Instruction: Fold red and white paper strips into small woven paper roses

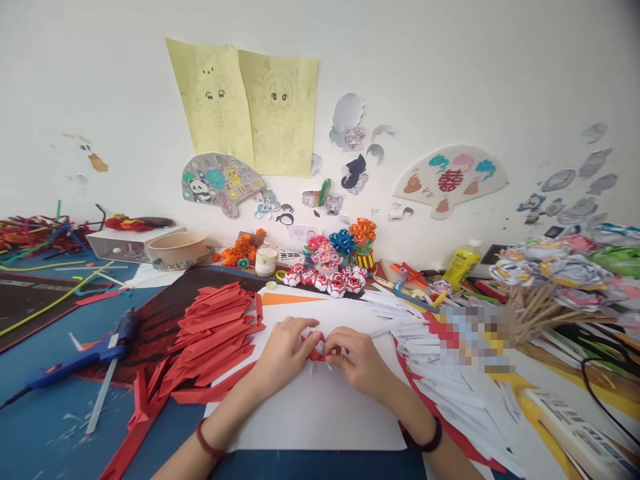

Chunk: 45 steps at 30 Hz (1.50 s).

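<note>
Between my two hands is a small red and white paper flower (317, 355), held above a large white sheet (320, 413). My left hand (287, 348) pinches its left side with thumb and forefinger. On the other side my right hand (354, 359) has its fingertips closed on the flower's edge. Thin white strip ends stick out below it. A pile of folded red paper strips (215, 333) lies to the left of my left hand. White paper strips (430, 360) are heaped right of my right hand. Finished red and white paper flowers (336, 283) sit in a row behind.
A blue glue gun (85, 363) with a glue stick lies at the left. Toward the wall stand a beige bowl (179, 248), a lidded jar (266, 261) and a yellow bottle (463, 263). Stemmed paper flowers (555, 273) and a white box (575, 433) occupy the right side.
</note>
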Each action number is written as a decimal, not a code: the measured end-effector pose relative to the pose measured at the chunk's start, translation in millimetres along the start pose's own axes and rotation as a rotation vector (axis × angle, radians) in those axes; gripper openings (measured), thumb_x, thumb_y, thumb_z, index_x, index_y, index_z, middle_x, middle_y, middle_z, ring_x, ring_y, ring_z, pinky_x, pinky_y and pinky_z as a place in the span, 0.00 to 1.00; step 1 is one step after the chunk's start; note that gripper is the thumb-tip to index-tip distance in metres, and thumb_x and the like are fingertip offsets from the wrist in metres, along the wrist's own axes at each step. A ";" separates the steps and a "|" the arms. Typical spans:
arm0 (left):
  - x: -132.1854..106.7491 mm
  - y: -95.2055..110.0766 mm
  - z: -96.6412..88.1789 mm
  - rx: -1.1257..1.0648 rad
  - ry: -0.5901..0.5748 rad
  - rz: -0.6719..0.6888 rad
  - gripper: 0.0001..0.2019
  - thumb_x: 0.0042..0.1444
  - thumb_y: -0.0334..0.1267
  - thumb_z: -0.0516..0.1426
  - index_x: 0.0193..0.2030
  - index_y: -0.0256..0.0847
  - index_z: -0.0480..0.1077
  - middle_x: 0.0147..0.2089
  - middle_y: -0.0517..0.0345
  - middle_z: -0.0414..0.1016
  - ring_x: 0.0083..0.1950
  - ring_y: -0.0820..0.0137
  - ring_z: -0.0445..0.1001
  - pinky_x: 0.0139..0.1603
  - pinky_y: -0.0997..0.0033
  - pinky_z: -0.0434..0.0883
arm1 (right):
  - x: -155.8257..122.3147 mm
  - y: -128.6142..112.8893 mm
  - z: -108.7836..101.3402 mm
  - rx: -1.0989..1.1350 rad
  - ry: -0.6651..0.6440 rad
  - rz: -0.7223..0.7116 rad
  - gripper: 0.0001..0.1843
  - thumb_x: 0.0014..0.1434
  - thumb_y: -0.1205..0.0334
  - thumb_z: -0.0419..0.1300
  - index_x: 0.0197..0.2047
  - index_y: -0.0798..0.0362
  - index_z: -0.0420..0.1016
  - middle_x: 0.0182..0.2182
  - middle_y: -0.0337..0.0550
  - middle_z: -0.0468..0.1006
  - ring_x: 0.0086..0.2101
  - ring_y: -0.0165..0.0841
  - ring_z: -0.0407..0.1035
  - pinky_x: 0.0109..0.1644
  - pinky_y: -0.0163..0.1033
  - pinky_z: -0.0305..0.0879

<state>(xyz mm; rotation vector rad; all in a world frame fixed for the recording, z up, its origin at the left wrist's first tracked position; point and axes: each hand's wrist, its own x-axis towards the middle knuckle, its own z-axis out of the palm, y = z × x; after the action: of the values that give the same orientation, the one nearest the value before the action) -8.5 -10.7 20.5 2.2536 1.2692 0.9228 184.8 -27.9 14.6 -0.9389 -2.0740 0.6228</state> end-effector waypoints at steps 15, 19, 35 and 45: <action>1.3 8.3 -5.2 -0.356 -0.199 -0.009 0.17 0.63 0.46 0.50 0.44 0.41 0.77 0.43 0.58 0.80 0.45 0.65 0.75 0.48 0.73 0.67 | 1.4 -1.7 0.7 0.041 0.144 0.053 0.07 0.51 0.74 0.61 0.26 0.53 0.72 0.25 0.37 0.73 0.26 0.30 0.64 0.31 0.34 0.58; 2.8 6.8 -5.3 -0.396 -0.219 -0.004 0.18 0.63 0.48 0.50 0.43 0.41 0.77 0.42 0.58 0.80 0.45 0.64 0.75 0.48 0.72 0.67 | -1.5 -1.4 6.3 0.009 0.189 -0.003 0.07 0.54 0.73 0.59 0.27 0.53 0.71 0.25 0.37 0.71 0.26 0.29 0.64 0.30 0.34 0.58; -1.9 11.1 -0.5 -1.029 -0.060 -0.389 0.19 0.59 0.51 0.55 0.45 0.35 0.73 0.45 0.49 0.77 0.48 0.63 0.73 0.49 0.68 0.69 | 2.1 -2.6 9.6 -0.011 0.211 0.030 0.48 0.47 0.47 0.70 0.65 0.47 0.52 0.61 0.49 0.58 0.61 0.45 0.54 0.64 0.50 0.55; -9.1 22.9 -5.6 -0.220 0.191 0.045 0.08 0.58 0.44 0.58 0.39 0.44 0.71 0.42 0.55 0.71 0.47 0.64 0.67 0.50 0.63 0.64 | -1.6 -3.3 16.6 -0.367 0.305 0.093 0.25 0.54 0.65 0.63 0.55 0.47 0.66 0.37 0.43 0.72 0.37 0.39 0.67 0.39 0.40 0.65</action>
<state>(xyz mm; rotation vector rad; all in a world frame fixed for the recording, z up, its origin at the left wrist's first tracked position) -2.2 -30.1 35.3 2.0695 1.1345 1.2553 170.9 -33.1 6.3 -1.2582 -1.9066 0.1287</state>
